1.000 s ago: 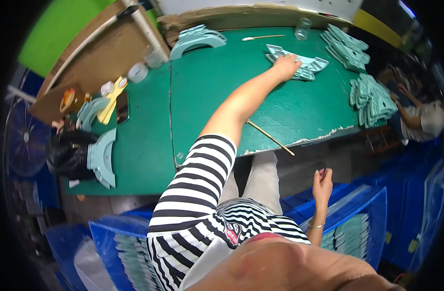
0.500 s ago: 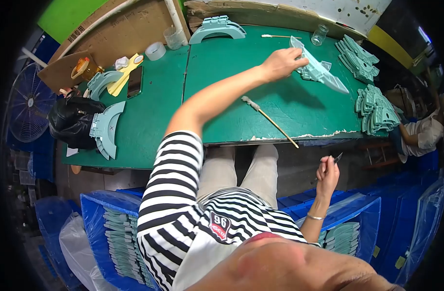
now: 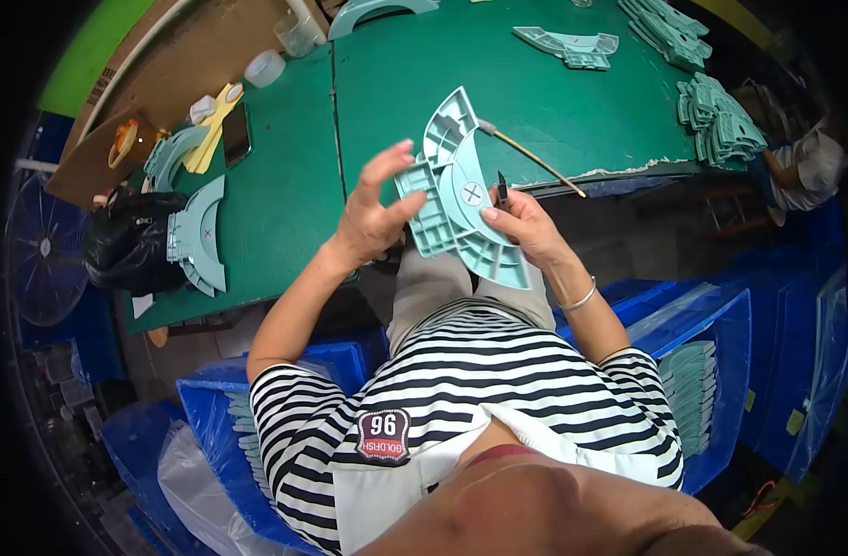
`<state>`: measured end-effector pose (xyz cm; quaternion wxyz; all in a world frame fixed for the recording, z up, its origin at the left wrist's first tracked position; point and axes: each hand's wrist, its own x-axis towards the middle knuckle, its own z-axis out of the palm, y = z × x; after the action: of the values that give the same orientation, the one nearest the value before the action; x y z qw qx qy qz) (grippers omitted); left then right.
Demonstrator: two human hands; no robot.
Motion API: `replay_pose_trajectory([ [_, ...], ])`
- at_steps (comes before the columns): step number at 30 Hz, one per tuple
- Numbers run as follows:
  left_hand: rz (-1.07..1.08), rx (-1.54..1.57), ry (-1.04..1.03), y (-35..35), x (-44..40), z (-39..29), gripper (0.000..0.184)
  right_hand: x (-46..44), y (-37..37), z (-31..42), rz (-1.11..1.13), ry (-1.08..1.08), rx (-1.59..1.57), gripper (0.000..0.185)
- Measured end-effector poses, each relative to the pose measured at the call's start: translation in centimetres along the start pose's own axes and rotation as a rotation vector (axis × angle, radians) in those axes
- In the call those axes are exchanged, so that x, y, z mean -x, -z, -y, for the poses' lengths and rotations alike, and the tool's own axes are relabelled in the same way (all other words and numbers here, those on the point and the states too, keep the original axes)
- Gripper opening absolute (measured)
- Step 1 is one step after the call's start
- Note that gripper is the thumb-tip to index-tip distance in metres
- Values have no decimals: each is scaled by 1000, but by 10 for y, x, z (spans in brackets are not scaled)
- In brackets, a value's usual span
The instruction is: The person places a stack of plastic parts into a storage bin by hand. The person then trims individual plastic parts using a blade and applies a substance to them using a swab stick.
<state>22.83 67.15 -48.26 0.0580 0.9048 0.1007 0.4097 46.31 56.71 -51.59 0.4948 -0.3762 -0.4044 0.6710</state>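
A curved pale-green plastic part (image 3: 472, 193), ribbed and marked with an X on a white circle, is held up over the table's front edge. My right hand (image 3: 527, 227) grips its right side with the thumb on top. A small dark knife (image 3: 503, 195) is also in that hand, its blade pointing up. Beside the ribbed left block is my left hand (image 3: 373, 208), fingers apart, its thumb overlapping the ribs; whether it presses on them I cannot tell. Just behind the part lies a thin wooden stick (image 3: 540, 162) with a wrapped tip.
Stacks of similar parts (image 3: 720, 120) stand at the table's right edge; a single part (image 3: 572, 46) lies farther back. On the left are a black bag (image 3: 132, 241), a phone (image 3: 238, 134) and a tape roll (image 3: 264, 69). Blue crates (image 3: 720, 389) flank me. Another person (image 3: 808, 171) sits at right.
My left hand has come back from the far right of the table with the curved part. My right hand has risen with the knife and taken hold of the part. The view has tilted down.
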Motion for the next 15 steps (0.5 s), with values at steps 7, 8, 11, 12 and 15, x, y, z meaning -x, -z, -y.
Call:
replay_pose_trajectory([
  [7, -511, 1674, 1201, -16, 43, -23, 47, -9, -38, -22, -140, 137, 82, 14],
  [8, -541, 1906, 1252, -22, 41, -32, 52, -8, -43, -23, -150, 133, 85, 14],
  [11, -653, 1824, 1263, -36, 44, -38, 57, -5, -48, -28, -94, 141, 135, 13],
  [12, -683, 1750, 1283, -39, 43, -39, 58, -3, -49, -30, -102, 146, 124, 14],
  [15, -695, 1659, 1330, -39, 41, -44, 57, 3, -39, -43, -194, 97, 50, 16],
])
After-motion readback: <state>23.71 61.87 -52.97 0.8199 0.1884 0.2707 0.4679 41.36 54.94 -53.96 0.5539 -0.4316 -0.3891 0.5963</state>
